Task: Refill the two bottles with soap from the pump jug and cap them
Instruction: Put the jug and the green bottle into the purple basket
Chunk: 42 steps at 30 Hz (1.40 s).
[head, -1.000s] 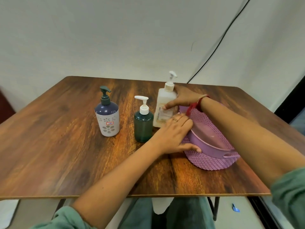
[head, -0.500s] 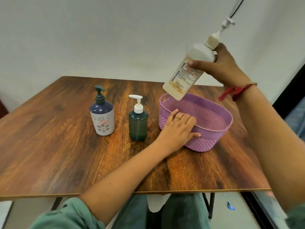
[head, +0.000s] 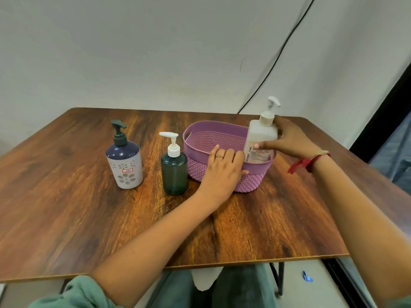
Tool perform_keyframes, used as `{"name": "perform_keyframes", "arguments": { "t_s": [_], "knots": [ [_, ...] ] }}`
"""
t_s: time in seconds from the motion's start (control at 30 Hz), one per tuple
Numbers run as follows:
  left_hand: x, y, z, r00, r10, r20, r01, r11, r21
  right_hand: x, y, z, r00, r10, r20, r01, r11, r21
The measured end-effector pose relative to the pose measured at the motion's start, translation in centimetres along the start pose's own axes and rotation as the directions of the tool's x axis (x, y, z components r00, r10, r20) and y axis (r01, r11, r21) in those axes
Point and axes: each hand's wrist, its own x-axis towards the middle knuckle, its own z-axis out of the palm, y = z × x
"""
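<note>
The white pump jug (head: 260, 134) stands upright inside the right end of the purple basket (head: 200, 138), with my right hand (head: 291, 141) wrapped around its body. My left hand (head: 222, 170) grips the basket's near rim, thumb on the outer wall. Left of the basket stands a dark green bottle (head: 174, 171) with a white pump cap on. Further left is a white and navy bottle (head: 124, 165) with a dark pump cap on and a small red-edged label.
The wooden table (head: 66, 207) carries everything; its front edge runs just above my knees. A black cable (head: 278, 56) hangs down the wall behind the basket. A dark frame stands at the far right.
My right hand lifted the pump jug from beside the green bottle, swung it up over the basket and lowered it into the basket's right end. My left hand stayed on the basket.
</note>
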Motion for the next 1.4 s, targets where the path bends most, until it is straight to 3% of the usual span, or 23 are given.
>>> {"name": "perform_keyframes", "arguments": {
  "t_s": [0.37, 0.67, 0.83, 0.9, 1.0, 1.07, 1.13, 1.2, 1.27, 1.4],
  "knots": [
    [-0.9, -0.6, -0.4, 0.998, 0.042, 0.046, -0.038, 0.995, -0.088, 0.9, 1.3, 1.2, 0.970, 0.032, 0.242, -0.032, 0.999, -0.003],
    [-0.7, -0.7, -0.4, 0.998, 0.024, 0.061, -0.018, 0.995, -0.094, 0.5, 1.9, 1.7, 0.990, 0.100, 0.102, -0.109, 0.989, 0.094],
    [-1.4, -1.2, -0.5, 0.999, 0.022, 0.042, -0.014, 0.986, -0.164, -0.4, 1.2, 1.9, 0.986, 0.103, 0.130, -0.121, 0.983, 0.136],
    [-1.9, -1.3, -1.1, 1.000, 0.007, 0.020, -0.002, 0.976, -0.217, -1.3, 0.3, 2.0, 0.992, 0.110, 0.056, -0.120, 0.969, 0.216],
    [-3.2, -1.8, -2.6, 0.999, -0.017, -0.036, 0.006, 0.952, -0.305, -3.7, -1.5, 2.3, 0.953, 0.198, -0.227, -0.135, 0.955, 0.265],
    [-4.3, -2.5, -3.8, 0.994, -0.038, -0.099, 0.004, 0.946, -0.323, -5.8, -2.6, 2.8, 0.864, 0.132, -0.487, -0.049, 0.982, 0.180],
    [-5.7, -3.5, -4.9, 0.982, -0.089, -0.166, 0.040, 0.959, -0.281, -7.3, -3.8, 3.9, 0.740, -0.066, -0.669, 0.092, 0.996, 0.005],
    [-7.3, -4.8, -5.9, 0.967, -0.168, -0.191, 0.116, 0.959, -0.258, -8.0, -4.8, 5.3, 0.698, -0.205, -0.686, 0.201, 0.976, -0.087],
    [-8.7, -6.4, -6.4, 0.951, -0.248, -0.187, 0.197, 0.947, -0.254, -7.8, -5.7, 7.1, 0.749, -0.279, -0.601, 0.266, 0.957, -0.114],
    [-10.0, -9.4, -7.0, 0.869, -0.464, -0.172, 0.384, 0.852, -0.356, -6.5, -7.8, 10.9, 0.872, -0.252, -0.420, 0.274, 0.962, -0.008]
  ]
}}
